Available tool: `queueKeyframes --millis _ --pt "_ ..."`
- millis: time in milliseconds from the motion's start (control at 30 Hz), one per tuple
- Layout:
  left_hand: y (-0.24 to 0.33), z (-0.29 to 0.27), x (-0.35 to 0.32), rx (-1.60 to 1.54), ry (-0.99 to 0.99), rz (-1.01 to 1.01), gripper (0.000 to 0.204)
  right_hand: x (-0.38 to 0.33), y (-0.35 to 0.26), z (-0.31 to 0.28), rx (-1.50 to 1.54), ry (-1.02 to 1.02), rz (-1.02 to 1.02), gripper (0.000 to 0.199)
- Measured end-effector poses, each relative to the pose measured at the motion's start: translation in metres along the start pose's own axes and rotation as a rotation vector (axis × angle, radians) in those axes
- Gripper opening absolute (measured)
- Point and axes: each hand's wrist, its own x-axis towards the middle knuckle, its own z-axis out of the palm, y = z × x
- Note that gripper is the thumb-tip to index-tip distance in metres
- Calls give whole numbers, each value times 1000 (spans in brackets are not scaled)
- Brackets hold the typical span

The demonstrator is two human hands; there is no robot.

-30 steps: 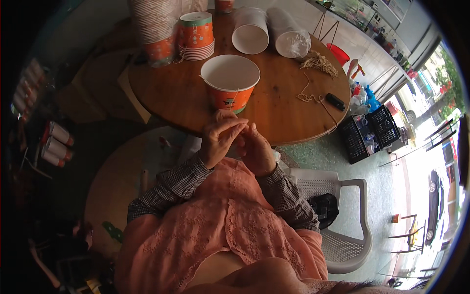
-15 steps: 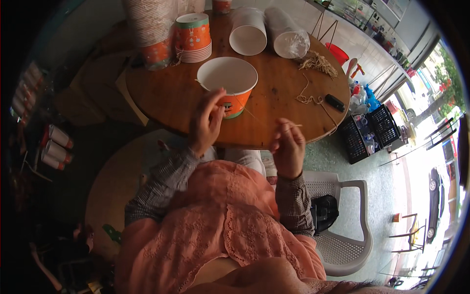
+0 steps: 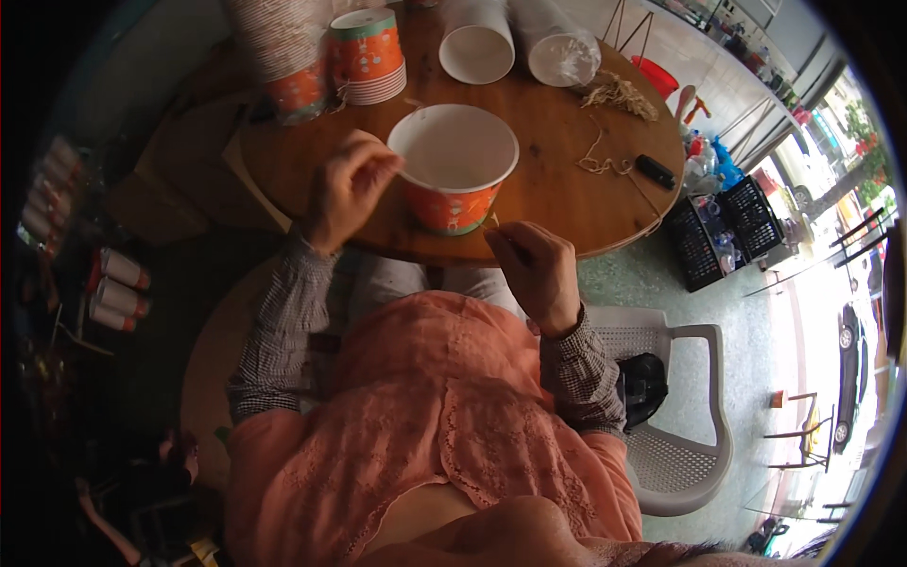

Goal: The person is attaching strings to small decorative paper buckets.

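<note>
An orange paper bucket [image 3: 452, 210] with a white inside and a green base band stands upright near the table's front edge. My left hand [image 3: 354, 184] is at its left rim, thumb and fingers pinched together; what they hold, if anything, is too small to make out. Close to the bucket's lower right side, my right hand [image 3: 540, 269] is closed. From its fingertips pokes a short pale end of thin string [image 3: 491, 221], beside the bucket wall.
On the round wooden table [image 3: 557, 189] stand a tall wrapped bucket stack [image 3: 298, 85], a shorter orange stack [image 3: 368, 57] and white tubs in plastic [image 3: 477, 55]. At the right lie a string bundle [image 3: 624, 97] and a black object [image 3: 655, 172]. A grey chair [image 3: 675, 468] stands right.
My left hand has moved left, off the bucket's front to its left rim. My right hand has come in left beside the bucket. The bucket has turned, showing another part of its print.
</note>
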Motion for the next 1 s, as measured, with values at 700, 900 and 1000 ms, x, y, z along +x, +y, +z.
queueKeyframes --millis 700,900,1000 --pt "91 20 -51 -195 -140 -181 8 -15 -31 11 192 -14 -70 15" --pt "94 18 -49 -202 -171 -130 4 -23 -13 16 269 12 -52 9" --pt "96 20 -47 -204 -175 -133 6 -24 -13 16 253 19 -46 8"
